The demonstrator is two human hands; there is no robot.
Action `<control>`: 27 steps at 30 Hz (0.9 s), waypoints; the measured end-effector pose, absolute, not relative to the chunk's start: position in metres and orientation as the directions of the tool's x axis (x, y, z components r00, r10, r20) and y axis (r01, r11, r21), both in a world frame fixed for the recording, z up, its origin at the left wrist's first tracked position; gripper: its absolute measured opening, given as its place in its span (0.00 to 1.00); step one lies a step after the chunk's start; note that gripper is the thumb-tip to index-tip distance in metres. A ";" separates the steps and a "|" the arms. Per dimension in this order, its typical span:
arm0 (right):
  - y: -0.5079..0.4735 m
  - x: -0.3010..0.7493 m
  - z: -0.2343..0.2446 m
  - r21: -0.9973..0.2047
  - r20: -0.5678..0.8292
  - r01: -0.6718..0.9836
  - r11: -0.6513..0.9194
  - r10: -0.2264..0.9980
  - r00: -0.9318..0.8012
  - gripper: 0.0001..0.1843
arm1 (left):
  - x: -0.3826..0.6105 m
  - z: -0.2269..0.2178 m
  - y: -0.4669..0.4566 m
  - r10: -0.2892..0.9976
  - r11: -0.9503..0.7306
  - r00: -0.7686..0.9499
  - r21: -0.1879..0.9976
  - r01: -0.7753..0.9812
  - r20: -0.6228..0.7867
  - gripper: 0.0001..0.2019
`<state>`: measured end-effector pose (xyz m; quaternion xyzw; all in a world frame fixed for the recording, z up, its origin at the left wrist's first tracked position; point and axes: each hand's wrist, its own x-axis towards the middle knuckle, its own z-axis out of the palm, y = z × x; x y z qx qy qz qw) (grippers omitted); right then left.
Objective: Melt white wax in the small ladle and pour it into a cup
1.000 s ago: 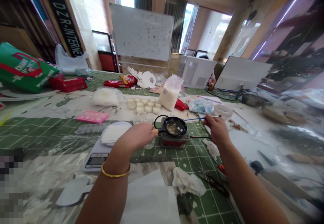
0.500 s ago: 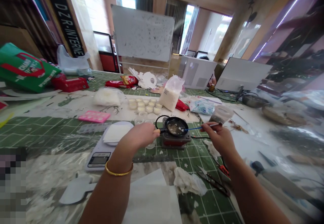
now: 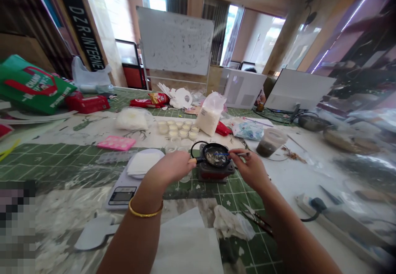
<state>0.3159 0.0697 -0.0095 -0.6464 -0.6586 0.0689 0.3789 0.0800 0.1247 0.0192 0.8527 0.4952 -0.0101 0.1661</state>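
My left hand (image 3: 177, 165) is closed round the handle of a small black frying pan (image 3: 202, 158). The pan rests on a small red and grey electric stove (image 3: 216, 174) and holds a shallow layer with pale pieces in it. In my right hand (image 3: 247, 164) is a thin blue stick (image 3: 223, 154), pinched between thumb and fingers, its tip down inside the pan. To the left of the pan, a white kitchen scale (image 3: 119, 195) carries a stack of white sheets (image 3: 142, 163).
Several small cups of pale wax-like filling (image 3: 173, 133) stand behind the pan, beside a bag of white grains (image 3: 208, 115). A pink mould (image 3: 116, 142) lies left. Scissors (image 3: 256, 219) and crumpled tissue (image 3: 230, 222) lie nearer me. A plastic cup (image 3: 270, 142) stands right.
My right hand has moved left, bringing the blue stick from the pan's right edge further into its middle. My left hand keeps hold of the pan handle.
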 end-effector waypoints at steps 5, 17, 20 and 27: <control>0.072 0.315 -0.004 -0.528 0.386 0.835 0.153 0.920 0.075 0.14 | 0.080 0.019 0.126 0.821 -0.488 0.541 0.269 0.830 -0.182 0.16; 0.079 0.312 -0.002 -0.533 0.365 0.828 0.176 0.930 0.036 0.15 | 0.077 0.017 0.126 0.836 -0.459 0.520 0.294 0.838 -0.175 0.17; 0.079 0.315 -0.002 -0.501 0.393 0.859 0.106 0.912 0.116 0.15 | 0.078 0.018 0.126 0.836 -0.460 0.521 0.296 0.837 -0.172 0.18; 0.073 0.317 -0.002 -0.511 0.336 0.850 0.125 0.940 0.064 0.15 | 0.077 0.019 0.126 0.843 -0.436 0.503 0.307 0.846 -0.188 0.17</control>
